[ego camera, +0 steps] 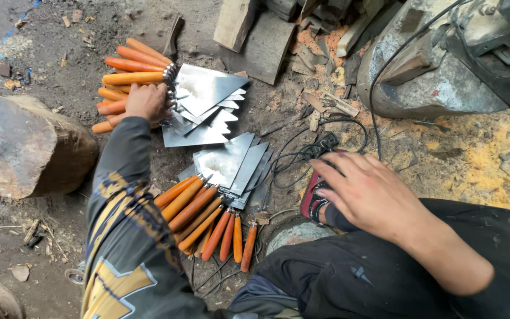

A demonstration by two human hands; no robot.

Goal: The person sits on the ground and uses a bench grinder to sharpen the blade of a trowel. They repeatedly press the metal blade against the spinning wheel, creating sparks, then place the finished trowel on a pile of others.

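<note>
While reaching out over the dirt floor, left hand [147, 101] laid on the far pile of scrapers [166, 97], fingers curled down over the orange wooden handles [131, 78] right where these meet the metal collars; whether gripping one handle or merely pressing on the heap, cannot tell. Fanned to the right of that hand, flat grey steel blades [205, 94], overlapping one another, handles pointing left. Closer to the body, a second pile of the same tools [213, 201], blades [231, 165] pointing up toward the first pile and nearly touching its lowest blade, orange handles splayed down toward the dark-trousered knee [349, 272]. Right hand [364, 192] open, fingers spread and lightly bent, holding nothing, hovering above a red and black sandal [314, 198] and just beside a tangle of black cable [302, 156]. Left of the far pile, a broad wooden block [25, 147] resting on the ground, well apart from both heaps. Upper right, a grey machine housing [432, 65] with a black cord running down from it. Above the blades, split chunks of wood [255, 35] and scattered chips, with yellowish sawdust [491, 159] spread over the ground at right.
</note>
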